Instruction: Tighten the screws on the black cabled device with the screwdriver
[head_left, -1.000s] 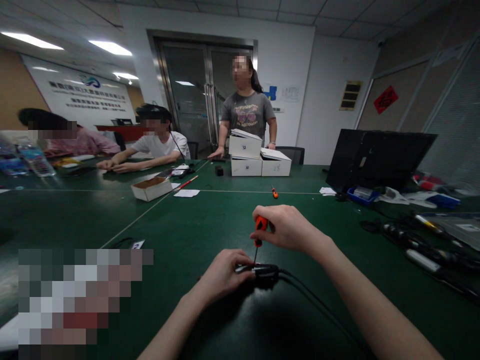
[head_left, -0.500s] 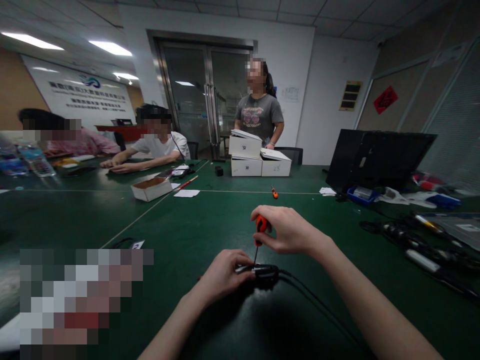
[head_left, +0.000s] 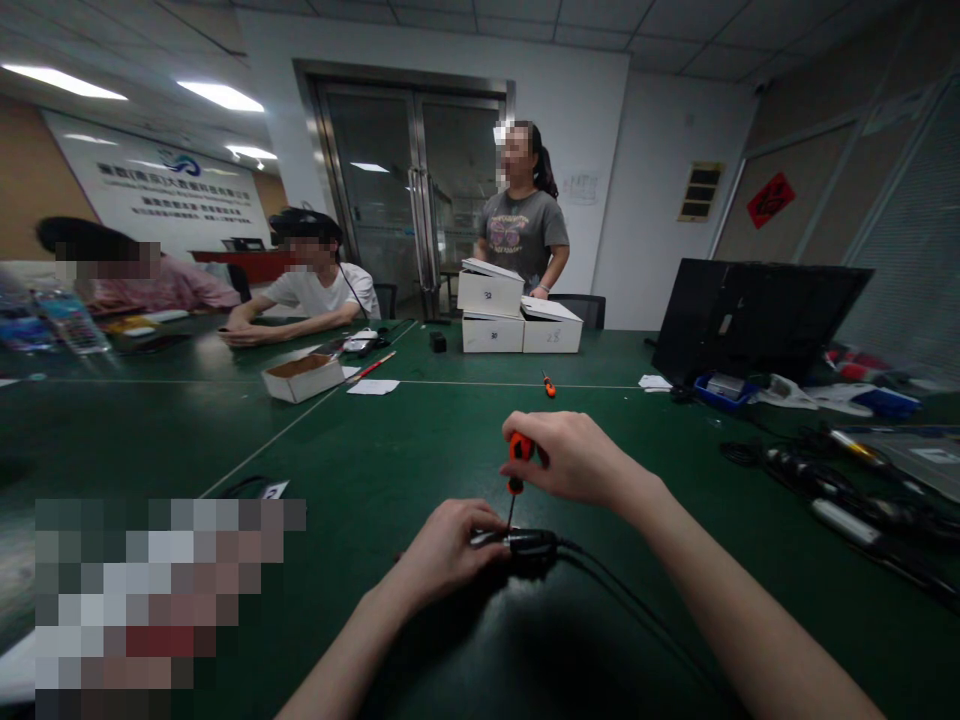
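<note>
My right hand (head_left: 566, 455) is closed around the orange-and-black handle of a screwdriver (head_left: 516, 470). The screwdriver stands nearly upright, and its thin shaft points down onto a black corded device (head_left: 534, 543). The tip meets the device close to my left fingertips; the exact spot is too small to make out. My left hand (head_left: 454, 540) is wrapped over the left end of the device and holds it at the green table top (head_left: 375, 450). A black cable (head_left: 622, 595) runs from the device's right end toward the lower right. My left fingers hide part of its body.
A second orange screwdriver (head_left: 550, 386) lies farther up the table. White numbered boxes (head_left: 491, 333) are stacked beyond it, with a person standing behind. An open white box (head_left: 304, 378) sits to the left. A monitor (head_left: 757, 320) and tangled cables (head_left: 810, 470) occupy the right side.
My right fingers have shifted slightly on the screwdriver handle, which has turned a little. My left hand and the device stay put. The standing person has moved slightly.
</note>
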